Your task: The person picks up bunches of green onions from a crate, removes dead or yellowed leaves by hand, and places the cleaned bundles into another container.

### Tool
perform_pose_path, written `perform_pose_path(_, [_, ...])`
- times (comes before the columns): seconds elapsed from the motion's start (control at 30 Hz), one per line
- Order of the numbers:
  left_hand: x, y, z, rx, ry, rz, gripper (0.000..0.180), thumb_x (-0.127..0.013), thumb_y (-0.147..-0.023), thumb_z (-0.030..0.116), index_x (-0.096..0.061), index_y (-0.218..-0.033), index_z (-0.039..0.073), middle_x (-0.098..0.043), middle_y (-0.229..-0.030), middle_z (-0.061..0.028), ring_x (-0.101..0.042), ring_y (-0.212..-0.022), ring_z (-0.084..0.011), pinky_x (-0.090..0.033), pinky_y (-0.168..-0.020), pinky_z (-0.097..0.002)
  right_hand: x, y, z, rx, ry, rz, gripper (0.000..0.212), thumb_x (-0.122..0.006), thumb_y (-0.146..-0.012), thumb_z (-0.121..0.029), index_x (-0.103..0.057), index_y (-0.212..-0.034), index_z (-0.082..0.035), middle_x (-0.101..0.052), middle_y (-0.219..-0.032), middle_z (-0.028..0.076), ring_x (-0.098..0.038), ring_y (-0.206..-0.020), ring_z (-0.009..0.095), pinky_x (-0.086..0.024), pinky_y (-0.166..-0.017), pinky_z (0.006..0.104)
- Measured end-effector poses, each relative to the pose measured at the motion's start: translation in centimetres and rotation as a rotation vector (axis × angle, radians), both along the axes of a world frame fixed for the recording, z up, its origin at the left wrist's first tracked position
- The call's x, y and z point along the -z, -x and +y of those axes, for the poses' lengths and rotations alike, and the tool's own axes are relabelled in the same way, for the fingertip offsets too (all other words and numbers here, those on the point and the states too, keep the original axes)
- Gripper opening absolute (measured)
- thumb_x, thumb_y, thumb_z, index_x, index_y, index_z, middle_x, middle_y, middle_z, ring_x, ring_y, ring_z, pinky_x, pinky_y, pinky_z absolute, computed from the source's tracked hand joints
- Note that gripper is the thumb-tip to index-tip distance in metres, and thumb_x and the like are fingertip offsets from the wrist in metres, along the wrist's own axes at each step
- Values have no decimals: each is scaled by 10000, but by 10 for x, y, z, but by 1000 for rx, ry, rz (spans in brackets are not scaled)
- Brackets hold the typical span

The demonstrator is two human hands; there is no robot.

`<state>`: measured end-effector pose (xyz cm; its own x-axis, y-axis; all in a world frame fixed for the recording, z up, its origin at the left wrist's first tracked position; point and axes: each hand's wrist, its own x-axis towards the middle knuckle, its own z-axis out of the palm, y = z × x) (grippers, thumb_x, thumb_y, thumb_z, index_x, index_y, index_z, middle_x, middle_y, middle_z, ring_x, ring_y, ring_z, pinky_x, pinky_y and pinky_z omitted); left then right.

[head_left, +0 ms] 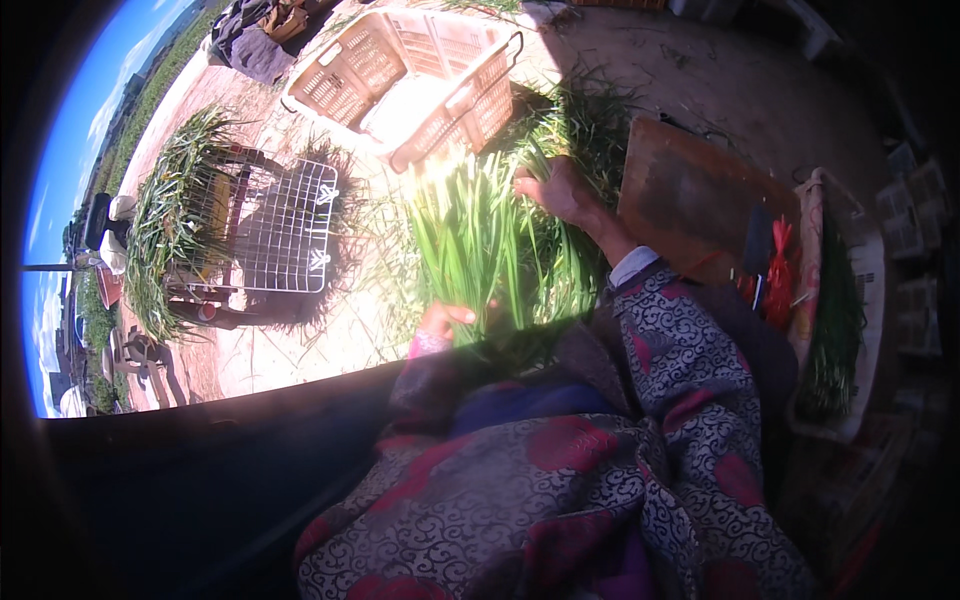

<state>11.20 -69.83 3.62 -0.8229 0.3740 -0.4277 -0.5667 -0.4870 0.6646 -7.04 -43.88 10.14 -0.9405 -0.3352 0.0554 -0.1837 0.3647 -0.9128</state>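
A sunlit bunch of long, thin green leaves with pale stem ends (465, 235), much like garlic chives, spreads in front of me. At its near lower end my left hand (440, 320) grips the leaves, thumb on top and most fingers hidden behind them. My right hand (565, 190) is closed around a few green stalks (537, 160) at the far right of the bunch. Beneath and beyond that hand lies a darker heap of the same greens (590, 110), partly in shade.
A pale slatted plastic crate (405, 150) stands beyond the bunch. Left is a white wire rack (290, 225) on a cart loaded with greens (180, 220). On the right are a brown board (690, 200), red ties (779, 275) and a light crate (868, 400) holding greens (832, 330).
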Motion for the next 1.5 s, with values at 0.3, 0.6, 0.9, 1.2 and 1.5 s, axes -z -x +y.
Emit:
perform_pose_path(0.3, [-14,-1,10,-56,78,-27,607,-659,-603,6,-566,-1194,-99,-677,-1064,-204,-663,-953,-298,-529,-890,-361,-8,-8,56,478,-391,190,432,-704,-839,-206,-595,-1228,-53,-654,-1135,206,-649,-1023,346,-523,-862,419])
perform_pose_path(0.6, [-23,4,8,93,292,103,406,-726,-667,5,-679,-1063,-70,-717,-998,-155,-677,-928,-242,-500,-867,-329,-24,-24,6,-132,-535,363,308,-736,-807,-304,-668,-912,-23,-682,-806,177,-678,-761,327,-535,-717,443])
perform_pose_path(0.9, [19,15,6,7,393,30,201,-710,-651,12,-677,-833,-66,-660,-677,-103,-629,-544,-210,-555,-562,-345,26,-11,23,261,-485,451,177,-694,-762,-233,-649,-823,-73,-659,-777,167,-655,-781,391,-513,-675,480])
perform_pose_path(1.2, [34,14,-16,-107,386,-43,102,-688,-660,21,-615,-717,-22,-613,-627,-90,-600,-489,-232,-522,-480,-356,109,37,150,766,-191,-138,401,-744,-770,-278,-644,-977,51,-685,-784,174,-686,-636,270,-493,-505,376])
perform_pose_path(1.5, [-7,2,7,-165,243,-17,242,-659,-657,58,-607,-866,-52,-620,-671,-102,-593,-516,-220,-530,-519,-343,2,-33,-10,208,651,-554,292,-753,-828,-252,-619,-1005,-62,-532,-656,-21,-415,-474,62,-329,-388,250])
